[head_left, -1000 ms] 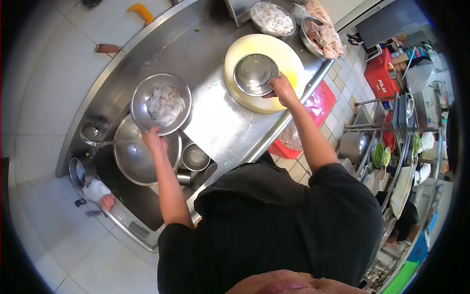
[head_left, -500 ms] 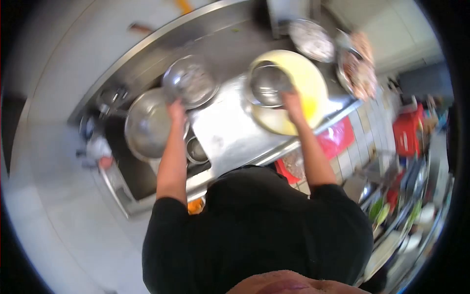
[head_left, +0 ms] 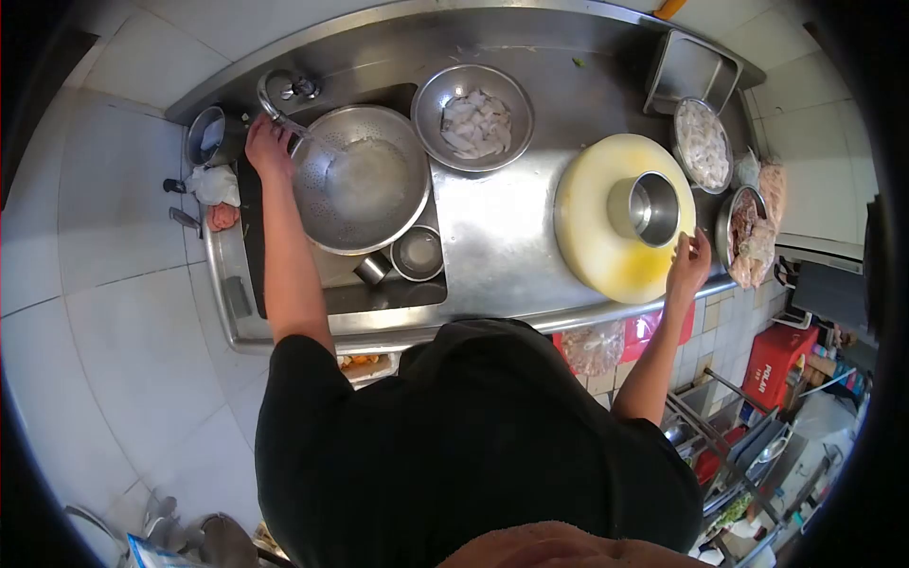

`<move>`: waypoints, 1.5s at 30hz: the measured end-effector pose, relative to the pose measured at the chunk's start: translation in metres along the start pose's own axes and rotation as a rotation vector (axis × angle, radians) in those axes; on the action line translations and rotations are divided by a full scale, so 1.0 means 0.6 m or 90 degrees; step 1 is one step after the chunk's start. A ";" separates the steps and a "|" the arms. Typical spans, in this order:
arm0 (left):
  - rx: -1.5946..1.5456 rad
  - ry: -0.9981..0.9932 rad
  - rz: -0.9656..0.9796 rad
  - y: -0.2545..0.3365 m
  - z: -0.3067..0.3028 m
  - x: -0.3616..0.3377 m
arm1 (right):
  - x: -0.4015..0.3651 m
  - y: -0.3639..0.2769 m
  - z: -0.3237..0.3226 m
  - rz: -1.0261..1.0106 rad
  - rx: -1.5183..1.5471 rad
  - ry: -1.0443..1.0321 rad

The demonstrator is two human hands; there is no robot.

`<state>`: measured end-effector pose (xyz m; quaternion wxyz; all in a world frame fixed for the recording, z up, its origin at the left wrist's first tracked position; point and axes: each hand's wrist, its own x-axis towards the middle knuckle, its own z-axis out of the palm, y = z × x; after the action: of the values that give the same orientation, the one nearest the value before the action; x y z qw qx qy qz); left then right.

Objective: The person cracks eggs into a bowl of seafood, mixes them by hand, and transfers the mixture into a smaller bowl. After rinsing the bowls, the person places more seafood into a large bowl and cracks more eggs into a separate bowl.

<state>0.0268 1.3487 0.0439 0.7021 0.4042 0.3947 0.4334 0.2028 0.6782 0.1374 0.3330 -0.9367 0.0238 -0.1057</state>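
Observation:
My left hand (head_left: 270,149) is closed at the end of the curved faucet spout (head_left: 268,87), its fingertips partly hidden. A stream of water runs from there into a large perforated colander (head_left: 317,194) in the sink, with cloudy water or foam in its bottom. Beside the sink, a steel bowl (head_left: 428,102) holds pale, whitish pieces of food (head_left: 478,125). My right hand (head_left: 689,267) hovers at the right edge of a round, yellow-stained cutting board (head_left: 587,227), fingers loosely apart and holding nothing. Close to it, a round steel pot (head_left: 653,208) rests on the board.
Small steel cups (head_left: 417,253) lie in the sink (head_left: 327,301) below the colander. At the right stand a bowl of whitish food (head_left: 702,142), a bowl of raw meat (head_left: 741,227) and a rectangular steel pan (head_left: 691,71). A steel container (head_left: 210,137) is left of the faucet.
My left hand has let go of the food bowl, now on the counter, and moved left to the faucet. My right hand has released the steel pot, now on the board.

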 end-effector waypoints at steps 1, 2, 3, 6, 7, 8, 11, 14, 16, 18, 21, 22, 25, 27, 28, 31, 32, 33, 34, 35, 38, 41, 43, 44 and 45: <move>-0.003 -0.065 -0.004 0.002 0.009 0.008 | -0.002 -0.022 0.010 0.048 0.120 -0.033; -0.065 -0.079 -0.088 -0.006 0.016 0.029 | -0.009 -0.034 0.043 0.040 0.232 -0.069; -0.124 -0.092 -0.170 -0.018 0.039 0.047 | -0.021 -0.064 0.065 0.050 0.311 -0.139; -0.314 -0.188 -0.298 -0.042 0.112 0.037 | -0.064 -0.166 0.166 0.073 0.377 -0.325; -0.378 -0.229 -0.326 -0.049 0.136 0.025 | -0.074 -0.185 0.202 0.065 0.350 -0.383; -0.401 -0.248 -0.338 -0.055 0.150 0.008 | -0.087 -0.202 0.233 0.087 0.374 -0.434; -0.374 -0.292 -0.369 -0.102 0.160 0.016 | -0.119 -0.207 0.308 0.150 0.415 -0.560; -0.144 -0.148 -0.367 -0.185 0.131 0.054 | -0.146 -0.199 0.369 0.126 0.335 -0.420; -0.267 -0.486 -0.552 -0.226 0.073 0.127 | -0.144 -0.231 0.383 0.329 0.432 -0.433; -0.212 -0.530 -0.576 -0.224 0.060 0.139 | -0.123 -0.239 0.423 0.496 0.544 -0.522; 0.063 -0.267 -0.396 -0.158 0.107 0.056 | -0.111 -0.227 0.521 0.523 0.636 -0.613; 0.124 -0.266 -0.356 -0.149 0.113 0.050 | -0.109 -0.255 0.530 0.516 0.663 -0.591; 0.232 -0.239 -0.193 -0.120 0.108 0.032 | -0.132 -0.331 0.565 0.486 0.682 -0.690; 0.366 -0.173 -0.048 -0.108 0.097 0.028 | -0.162 -0.377 0.598 0.461 0.632 -0.715; 0.342 -0.137 -0.029 -0.100 0.077 0.029 | -0.170 -0.402 0.606 0.484 0.634 -0.739; 0.209 -0.129 -0.015 -0.056 0.040 0.046 | -0.207 -0.439 0.642 0.463 0.621 -0.795; 0.179 -0.113 -0.022 -0.038 0.038 0.035 | -0.218 -0.437 0.653 0.441 0.612 -0.807; 0.169 -0.098 -0.043 -0.047 0.017 0.054 | -0.219 -0.439 0.653 0.461 0.607 -0.817; 0.157 -0.084 -0.066 -0.065 -0.022 0.090 | -0.216 -0.442 0.648 0.481 0.601 -0.825; 0.142 -0.072 -0.090 -0.076 -0.045 0.121 | -0.210 -0.442 0.644 0.500 0.593 -0.828; 0.325 -0.070 -0.151 -0.076 -0.055 0.165 | -0.210 -0.415 0.623 0.442 0.595 -0.826; 0.323 -0.075 -0.192 -0.113 -0.031 0.215 | -0.162 -0.375 0.559 0.449 0.595 -0.788; 0.347 -0.190 -0.203 -0.151 -0.046 0.288 | -0.134 -0.330 0.533 0.443 0.602 -0.700; 0.390 -0.223 -0.175 -0.162 -0.047 0.316 | -0.123 -0.320 0.505 0.412 0.590 -0.649; 0.432 -0.255 -0.146 -0.178 -0.042 0.326 | -0.111 -0.308 0.481 0.382 0.576 -0.600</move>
<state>0.0962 1.5041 -0.1021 0.6355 0.6426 0.4135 0.1103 0.1945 1.0080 0.0236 0.6779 -0.6061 0.0877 0.4067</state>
